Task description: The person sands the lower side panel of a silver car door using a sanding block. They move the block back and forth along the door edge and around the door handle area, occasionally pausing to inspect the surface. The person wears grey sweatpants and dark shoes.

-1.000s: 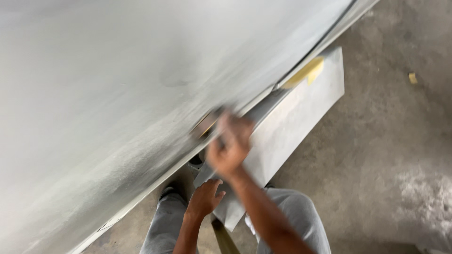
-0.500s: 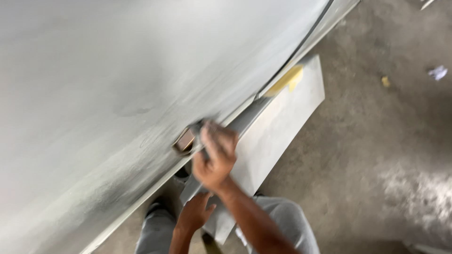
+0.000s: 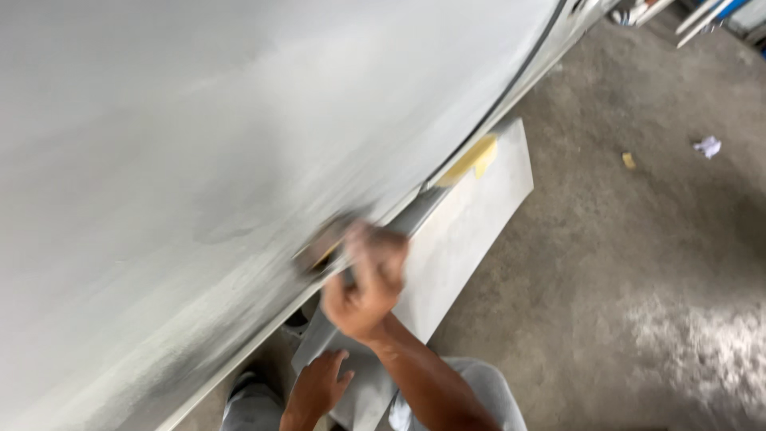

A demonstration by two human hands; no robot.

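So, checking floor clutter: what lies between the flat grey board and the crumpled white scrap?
Head view: bare concrete floor between grey board and white scrap, save one small yellow scrap.

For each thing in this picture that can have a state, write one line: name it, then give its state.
Large grey car body panel: dull, dusty, darker rubbed patches near the lower edge.
Small brown sanding pad: blurred, pressed on the panel.
Right hand: shut on the pad.
Left hand: open, resting low.
Flat pale grey board: lying on the concrete floor.
Yellow piece: at the board's far end.
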